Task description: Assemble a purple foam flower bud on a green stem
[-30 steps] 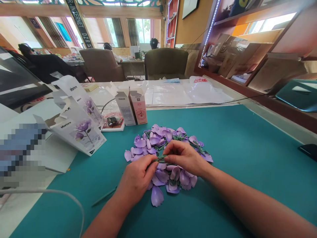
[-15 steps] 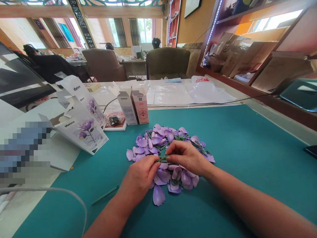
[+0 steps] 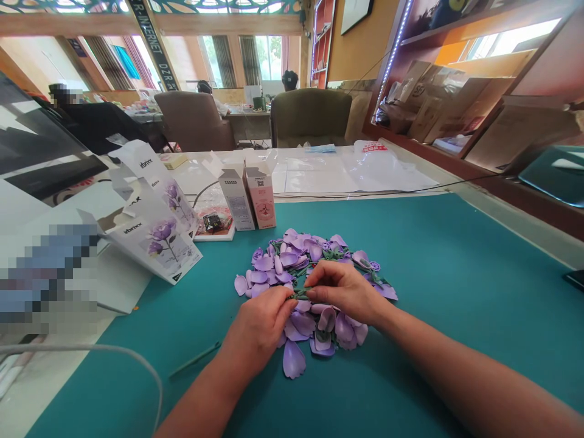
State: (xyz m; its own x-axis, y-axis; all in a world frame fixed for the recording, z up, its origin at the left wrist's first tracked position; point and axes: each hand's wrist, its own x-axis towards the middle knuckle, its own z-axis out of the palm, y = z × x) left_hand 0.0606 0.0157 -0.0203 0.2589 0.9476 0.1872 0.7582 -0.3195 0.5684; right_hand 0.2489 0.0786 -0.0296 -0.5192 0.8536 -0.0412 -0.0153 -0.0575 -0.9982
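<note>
Stem [image 3: 300, 294], apparently, partly behind fingers [image 3: 318, 294]

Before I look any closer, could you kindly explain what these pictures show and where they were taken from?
There is no machine here, only a person's two bare hands. Every picture comes from one camera worn on the head, looking forward and down.

The left hand and right hand meet over the green mat, pinching a small green piece between their fingertips. Purple petals and other green parts lie around them. A thin green stem lies beside the left forearm, and boxes printed with purple flowers stand beyond it.
</note>
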